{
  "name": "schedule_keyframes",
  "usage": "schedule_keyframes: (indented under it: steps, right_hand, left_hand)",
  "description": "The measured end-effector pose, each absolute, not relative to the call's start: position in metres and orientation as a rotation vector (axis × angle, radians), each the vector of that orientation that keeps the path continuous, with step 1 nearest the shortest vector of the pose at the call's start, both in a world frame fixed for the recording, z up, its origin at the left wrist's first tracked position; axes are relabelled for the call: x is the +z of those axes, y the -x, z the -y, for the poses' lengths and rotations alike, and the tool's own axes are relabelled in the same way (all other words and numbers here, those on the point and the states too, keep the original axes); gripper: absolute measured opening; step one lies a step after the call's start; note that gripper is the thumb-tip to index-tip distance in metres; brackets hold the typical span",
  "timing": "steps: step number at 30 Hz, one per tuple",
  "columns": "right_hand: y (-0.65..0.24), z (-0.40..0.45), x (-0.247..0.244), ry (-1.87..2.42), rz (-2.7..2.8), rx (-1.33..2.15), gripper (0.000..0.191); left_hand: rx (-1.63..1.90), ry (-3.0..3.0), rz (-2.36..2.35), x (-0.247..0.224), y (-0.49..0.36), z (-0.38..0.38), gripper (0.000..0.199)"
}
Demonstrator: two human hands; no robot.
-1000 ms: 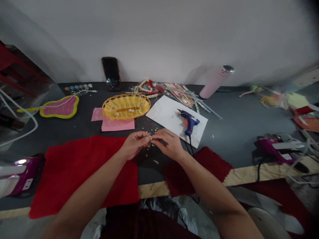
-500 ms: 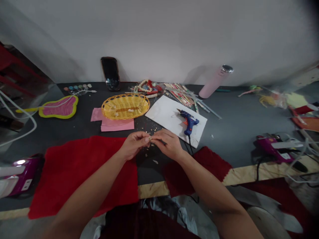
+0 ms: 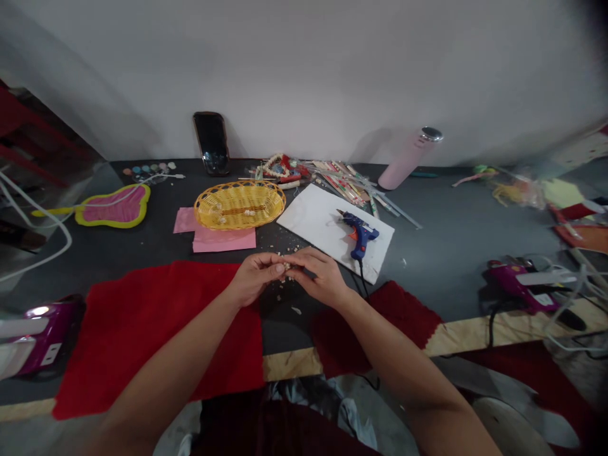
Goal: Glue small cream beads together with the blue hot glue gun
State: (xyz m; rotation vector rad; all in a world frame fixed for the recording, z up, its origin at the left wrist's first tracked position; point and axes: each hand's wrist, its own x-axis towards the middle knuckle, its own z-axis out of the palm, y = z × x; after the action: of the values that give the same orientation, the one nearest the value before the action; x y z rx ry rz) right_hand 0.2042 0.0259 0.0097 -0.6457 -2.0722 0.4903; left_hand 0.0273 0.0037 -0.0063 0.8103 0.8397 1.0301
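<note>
My left hand [image 3: 256,278] is closed in a pinch on a small, pale, lumpy piece [image 3: 287,267], too tiny to name surely. From the right, my right hand [image 3: 322,276] meets it, thumb and fingertips closed around the same piece. Several cream-coloured crumbs [image 3: 281,289] lie scattered on the dark table around and under the fingertips. Just beyond my hands stands a yellow woven basket [image 3: 240,206] with a few pale bits in it. A blue glue gun [image 3: 361,234] rests on a white board [image 3: 308,215] past my right hand.
Red cloth [image 3: 156,316] spreads under my left forearm, and a darker red cloth [image 3: 399,313] under my right. Pink sheets [image 3: 223,239] lie beneath the basket. Along the wall are a phone [image 3: 212,144], striped sticks [image 3: 344,183] and a pink flask [image 3: 408,158]. Purple devices [image 3: 517,284] sit at both sides.
My right fingers have shifted slightly and reach a little further over the left fingertips. The small pale piece stays between my hands; the basket and glue gun have not moved.
</note>
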Motion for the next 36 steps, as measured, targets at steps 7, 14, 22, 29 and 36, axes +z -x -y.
schedule_keyframes:
  steps: [7, 14, 22, 29, 36]
  right_hand:
    - [-0.205, -0.027, 0.006, 0.657, 2.085, 0.472, 0.018]
    - [-0.205, -0.025, 0.009, 0.674, 2.073, 0.554, 0.023]
    - [-0.205, -0.026, 0.002, 0.681, 2.104, 0.455, 0.023]
    - [-0.209, -0.027, 0.009, 0.733, 2.011, 0.513, 0.016]
    - [-0.209, -0.027, 0.014, 0.727, 2.007, 0.584, 0.016]
  left_hand:
    - [1.038, -0.835, -0.851, -0.003, -0.027, -0.004, 0.022]
    - [1.022, -0.789, -0.827, -0.005, -0.028, -0.004, 0.025]
    - [1.043, -0.831, -0.858, -0.003, -0.028, -0.005, 0.022]
    - [1.054, -0.81, -0.86, 0.001, -0.027, -0.004, 0.022]
    - [1.053, -0.818, -0.84, 0.0, -0.026, -0.004, 0.025]
